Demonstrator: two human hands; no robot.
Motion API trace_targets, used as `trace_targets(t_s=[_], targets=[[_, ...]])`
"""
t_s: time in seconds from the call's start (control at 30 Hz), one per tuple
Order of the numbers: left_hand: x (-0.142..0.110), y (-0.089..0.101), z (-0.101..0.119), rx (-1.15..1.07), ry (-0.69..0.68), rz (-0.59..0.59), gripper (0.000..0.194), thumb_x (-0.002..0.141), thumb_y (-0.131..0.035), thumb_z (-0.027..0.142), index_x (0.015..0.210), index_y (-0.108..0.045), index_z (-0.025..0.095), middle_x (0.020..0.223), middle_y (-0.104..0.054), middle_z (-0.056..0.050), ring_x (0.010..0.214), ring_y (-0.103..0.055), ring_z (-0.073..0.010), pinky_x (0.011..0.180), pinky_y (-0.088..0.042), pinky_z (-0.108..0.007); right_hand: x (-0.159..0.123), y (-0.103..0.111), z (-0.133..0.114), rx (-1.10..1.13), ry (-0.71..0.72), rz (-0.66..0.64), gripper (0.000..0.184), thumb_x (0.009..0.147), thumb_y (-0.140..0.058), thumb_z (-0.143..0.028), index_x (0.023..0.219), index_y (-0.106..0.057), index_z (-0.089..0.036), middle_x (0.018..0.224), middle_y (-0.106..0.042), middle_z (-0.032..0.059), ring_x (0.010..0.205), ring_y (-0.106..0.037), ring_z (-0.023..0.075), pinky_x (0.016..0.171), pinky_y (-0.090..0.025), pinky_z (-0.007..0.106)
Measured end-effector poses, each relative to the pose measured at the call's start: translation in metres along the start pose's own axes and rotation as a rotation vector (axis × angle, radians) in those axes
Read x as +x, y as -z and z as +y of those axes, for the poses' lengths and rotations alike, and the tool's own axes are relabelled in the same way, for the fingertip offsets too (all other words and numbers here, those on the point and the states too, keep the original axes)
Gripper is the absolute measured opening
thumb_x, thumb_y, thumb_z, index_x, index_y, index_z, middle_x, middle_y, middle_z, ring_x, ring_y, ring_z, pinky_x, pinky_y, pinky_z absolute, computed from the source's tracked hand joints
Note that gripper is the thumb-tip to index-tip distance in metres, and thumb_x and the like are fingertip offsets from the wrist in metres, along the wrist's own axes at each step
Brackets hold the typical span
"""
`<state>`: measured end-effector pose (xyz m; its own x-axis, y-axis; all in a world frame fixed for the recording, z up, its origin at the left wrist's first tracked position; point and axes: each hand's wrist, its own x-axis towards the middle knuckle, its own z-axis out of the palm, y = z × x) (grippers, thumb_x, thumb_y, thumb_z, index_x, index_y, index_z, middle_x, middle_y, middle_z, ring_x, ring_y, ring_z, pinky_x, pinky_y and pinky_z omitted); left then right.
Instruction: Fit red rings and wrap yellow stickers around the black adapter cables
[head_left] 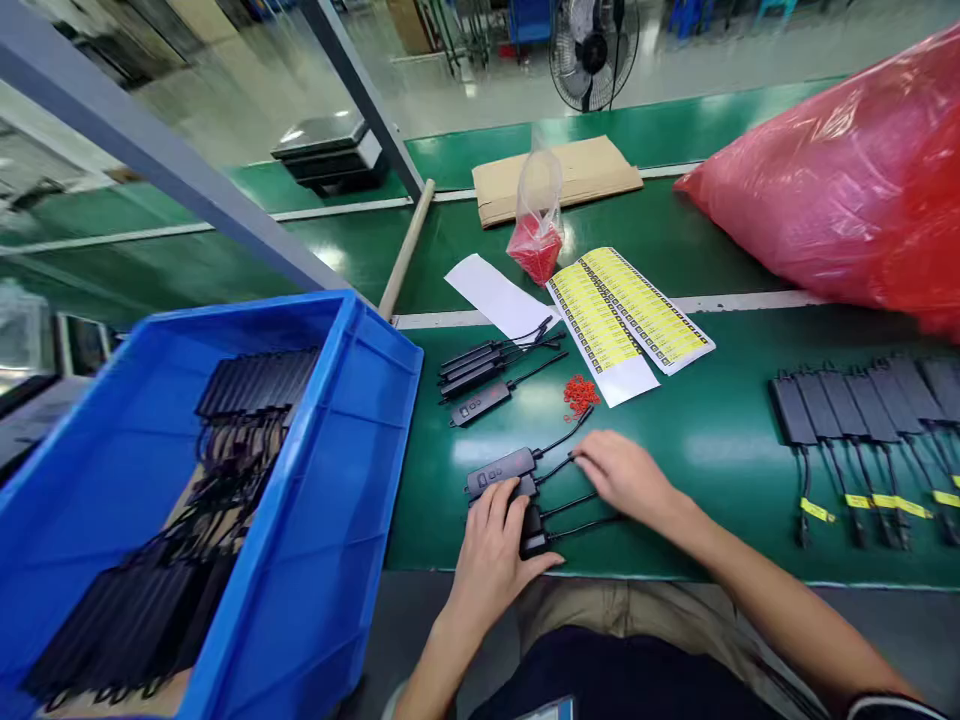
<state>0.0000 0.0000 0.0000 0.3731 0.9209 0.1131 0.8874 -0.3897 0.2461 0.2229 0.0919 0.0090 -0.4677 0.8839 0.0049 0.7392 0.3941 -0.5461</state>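
Observation:
Several small black electronic boxes with short cables [504, 470] lie in a row near the bench's front edge. My left hand [495, 555] rests across them with its fingers stretched out and the thumb apart, hiding parts of their bodies. Beyond the row, my right hand [619, 475] pinches the end of one black cable [555, 471] between thumb and fingertips. Just past my right hand is a small pile of red rings [579, 394]. A second group of black boxes [480, 375] lies farther back, one turned with its printed or button side up.
At left a blue crate [390, 400] holds rows of black boxes. Yellow label sheets [622, 320], a clear bag of red pieces [536, 240] and cardboard [555, 180] lie behind. Boxes with yellow cable tags [862, 410] line the right, below a big red bag [825, 190].

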Motion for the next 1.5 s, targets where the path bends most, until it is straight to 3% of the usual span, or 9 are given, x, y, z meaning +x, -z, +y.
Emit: trace_targets(t_s=[0.1, 0.2, 0.37, 0.5, 0.67, 0.9, 1.07, 1.27, 1.5], targets=[[0.023, 0.007, 0.004, -0.076, -0.016, 0.076, 0.047, 0.082, -0.069, 0.048, 0.111, -0.052, 0.015, 0.127, -0.052, -0.019, 0.118, -0.047, -0.0375, 0.094, -0.044, -0.051, 0.019, 0.021, 0.031, -0.065, -0.132, 0.065, 0.012, 0.093, -0.051, -0.015, 0.092, -0.063, -0.019, 0.092, -0.068, 0.0061, 0.085, -0.060, 0.0210, 0.075, -0.043, 0.030], [0.058, 0.012, 0.014, -0.117, -0.009, 0.096, 0.019, 0.093, -0.056, 0.031, 0.103, -0.056, 0.015, 0.115, -0.058, -0.015, 0.107, -0.053, -0.0301, 0.090, -0.047, -0.044, 0.039, 0.026, 0.049, -0.118, -0.208, 0.106, 0.012, 0.092, -0.051, -0.014, 0.090, -0.062, -0.018, 0.093, -0.066, 0.0082, 0.085, -0.059, 0.0220, 0.074, -0.043, 0.031], [0.122, 0.011, 0.028, -0.064, 0.055, -0.112, 0.013, 0.094, -0.053, 0.025, 0.099, -0.060, 0.016, 0.099, -0.063, -0.011, 0.095, -0.057, -0.0280, 0.082, -0.049, -0.039, 0.058, 0.011, 0.054, -0.176, -0.225, 0.126, 0.007, 0.090, -0.055, -0.016, 0.088, -0.062, -0.018, 0.097, -0.062, 0.0094, 0.091, -0.057, 0.0234, 0.080, -0.043, 0.032], [0.146, -0.002, 0.029, -0.077, 0.064, -0.187, 0.009, 0.092, -0.054, 0.020, 0.096, -0.061, 0.015, 0.098, -0.063, -0.012, 0.093, -0.060, -0.0281, 0.079, -0.049, -0.038, 0.055, 0.005, 0.056, -0.196, -0.225, 0.141, 0.009, 0.092, -0.052, -0.015, 0.088, -0.060, -0.018, 0.095, -0.060, 0.0099, 0.088, -0.056, 0.0240, 0.079, -0.044, 0.034], [0.150, -0.017, 0.024, -0.179, 0.051, -0.223, 0.012, 0.092, -0.049, 0.013, 0.089, -0.060, 0.016, 0.097, -0.063, -0.012, 0.094, -0.060, -0.0283, 0.078, -0.049, -0.037, 0.049, 0.003, 0.056, -0.176, -0.207, 0.160, 0.010, 0.092, -0.049, -0.015, 0.089, -0.058, -0.018, 0.098, -0.059, 0.0111, 0.090, -0.054, 0.0258, 0.081, -0.045, 0.036], [0.149, -0.016, 0.015, -0.472, 0.038, -0.232, 0.007, 0.085, -0.057, 0.011, 0.083, -0.058, 0.018, 0.088, -0.063, -0.006, 0.081, -0.061, -0.0212, 0.073, -0.049, -0.031, 0.048, 0.004, 0.055, -0.081, -0.174, 0.183, 0.010, 0.089, -0.052, -0.013, 0.083, -0.055, -0.020, 0.094, -0.059, 0.0094, 0.088, -0.054, 0.0255, 0.082, -0.045, 0.037], [0.148, -0.011, 0.011, -0.717, 0.069, -0.245, 0.009, 0.089, -0.053, 0.017, 0.097, -0.058, 0.018, 0.079, -0.065, 0.001, 0.065, -0.060, -0.0125, 0.062, -0.048, -0.023, 0.033, 0.017, 0.048, 0.031, -0.183, 0.225, 0.009, 0.088, -0.054, -0.015, 0.081, -0.054, -0.021, 0.091, -0.059, 0.0062, 0.087, -0.056, 0.0229, 0.080, -0.045, 0.035], [0.148, -0.008, 0.009, -1.143, 0.184, -0.303, 0.020, 0.087, -0.058, 0.026, 0.104, -0.061, 0.016, 0.076, -0.061, 0.000, 0.059, -0.055, -0.0112, 0.055, -0.045, -0.022, 0.016, 0.035, 0.028, 0.181, -0.163, 0.208, 0.009, 0.089, -0.054, -0.016, 0.083, -0.056, -0.022, 0.092, -0.059, 0.0035, 0.088, -0.058, 0.0185, 0.074, -0.045, 0.029], [0.146, -0.008, 0.007, -1.160, 0.146, -0.381, 0.029, 0.088, -0.054, 0.026, 0.114, -0.064, 0.016, 0.068, -0.059, 0.001, 0.055, -0.054, -0.0108, 0.054, -0.045, -0.023, 0.012, 0.037, 0.025, 0.259, -0.098, 0.150, 0.010, 0.091, -0.050, -0.015, 0.087, -0.056, -0.022, 0.096, -0.058, 0.0043, 0.090, -0.058, 0.0178, 0.075, -0.046, 0.029]])
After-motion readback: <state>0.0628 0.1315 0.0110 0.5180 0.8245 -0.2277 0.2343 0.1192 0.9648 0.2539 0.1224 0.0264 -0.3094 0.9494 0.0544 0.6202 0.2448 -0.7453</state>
